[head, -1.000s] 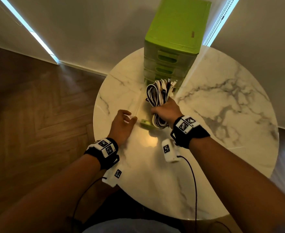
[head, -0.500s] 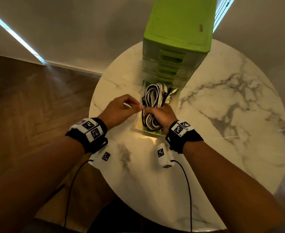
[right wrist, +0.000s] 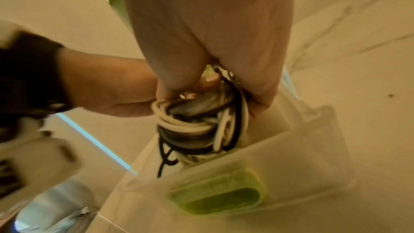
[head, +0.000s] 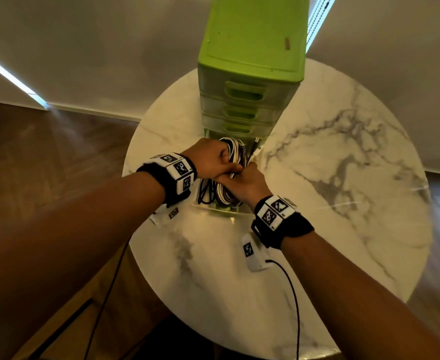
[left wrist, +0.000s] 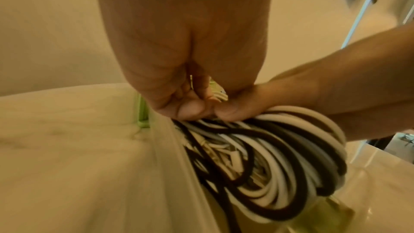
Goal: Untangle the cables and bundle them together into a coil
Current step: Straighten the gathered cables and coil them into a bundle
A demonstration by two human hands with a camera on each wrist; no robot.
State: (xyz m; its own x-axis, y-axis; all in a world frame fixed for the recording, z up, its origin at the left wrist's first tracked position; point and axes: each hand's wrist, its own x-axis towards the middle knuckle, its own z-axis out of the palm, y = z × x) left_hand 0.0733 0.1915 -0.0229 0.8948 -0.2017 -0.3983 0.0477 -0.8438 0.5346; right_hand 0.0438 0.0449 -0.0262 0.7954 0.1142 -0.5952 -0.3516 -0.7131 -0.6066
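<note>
Both hands have closed in on the cables since a second ago: back then the left hand (head: 211, 158) lay on the table beside the drawer, apart from the bundle, and now it sits on the far part of the loops, touching the right hand (head: 247, 181). That shift suggests the bundle is about to be lifted out with two hands, so the untangling proper looks not yet begun.

From the left wrist view, the left hand's fingers (left wrist: 190, 109) are curled tightly down, pinching strands at the top of the bundle. From the right wrist view, the right hand's fingers (right wrist: 208, 81) are also curled, wrapped round the gathered loops from above. Neither hand is slack; both grip the same bunch, close together.

The cables (head: 229, 196) are a mix of black, white and grey cords, already looped into a rough oval hank but crossed over one another, with a few plug ends poking out at the far end. They lie in the open bottom drawer (right wrist: 280, 162) of the green drawer unit (head: 252, 48), a clear plastic tray with a green handle. A loose black strand trails down toward the drawer's near wall. The unit stands at the back of the round marble table (head: 343, 203).
</note>
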